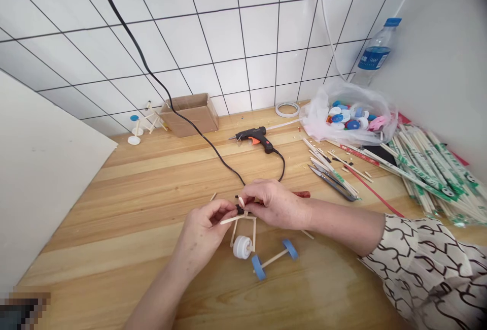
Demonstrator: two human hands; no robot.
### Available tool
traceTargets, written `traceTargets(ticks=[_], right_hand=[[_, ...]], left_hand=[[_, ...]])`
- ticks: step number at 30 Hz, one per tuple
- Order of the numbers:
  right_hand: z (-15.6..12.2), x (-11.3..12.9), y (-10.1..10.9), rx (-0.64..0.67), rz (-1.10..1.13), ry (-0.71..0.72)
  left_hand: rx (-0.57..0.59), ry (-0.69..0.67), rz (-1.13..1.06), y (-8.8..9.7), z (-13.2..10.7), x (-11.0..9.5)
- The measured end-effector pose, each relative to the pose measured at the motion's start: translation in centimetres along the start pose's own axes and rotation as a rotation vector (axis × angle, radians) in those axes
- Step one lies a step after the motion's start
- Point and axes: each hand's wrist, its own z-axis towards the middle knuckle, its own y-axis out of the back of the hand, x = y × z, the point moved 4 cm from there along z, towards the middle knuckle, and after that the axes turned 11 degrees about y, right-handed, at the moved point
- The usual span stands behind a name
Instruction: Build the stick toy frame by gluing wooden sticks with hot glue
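My left hand [203, 231] pinches a small frame of wooden sticks [243, 228] near a black joint piece [239, 209]. My right hand [272, 203] comes in from the other side, its fingertips closed on that same black piece, which they partly hide. A white bottle-cap wheel [242, 246] sits inside the lower end of the frame. Just below it, a separate stick axle with blue bottle-cap wheels [274, 259] lies on the wooden table [114, 208], apart from my hands.
Behind my hands lie a black hot glue gun [254, 138] and its cable, with a tape roll [287, 109], cardboard box [190, 114] and small stick model [146, 124] farther back. To the right are scissors [331, 183], a bag of bottle caps [348, 117] and packaged chopsticks [429, 177].
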Motion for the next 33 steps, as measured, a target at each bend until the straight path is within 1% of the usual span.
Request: traceTargets(ticks=[4,11,16,19,22,25,29,33], right_hand=[[0.2,0.2,0.1,0.012,-0.04,0.036],[0.3,0.5,0.2,0.025,-0.105,0.098],[0.4,0.6,0.1,0.016,-0.081,0.169],[0.4,0.7,0.0,0.015,-0.079,0.185],[0.4,0.5,0.0,0.048,-0.097,0.14],[0.4,0.5,-0.2,0.077,-0.106,0.107],[0.5,0.7,-0.2,0.073,-0.121,0.129],[0.7,0.7,0.0,0.054,-0.11,0.149]], left_hand=[[0.001,-0.059,-0.115,0.1,0.0,-0.2],[-0.022,-0.104,-0.219,0.0,-0.2,-0.4],[-0.042,-0.115,-0.296,0.0,-0.6,-0.6],[-0.063,-0.163,-0.302,0.0,-0.8,-0.7],[-0.069,-0.224,-0.295,0.1,-1.0,-0.8],[-0.076,-0.255,-0.284,0.2,-1.2,-0.8],[-0.112,-0.275,-0.252,0.4,-1.2,-1.0],[-0.141,-0.328,-0.208,0.4,-1.3,-1.2]])
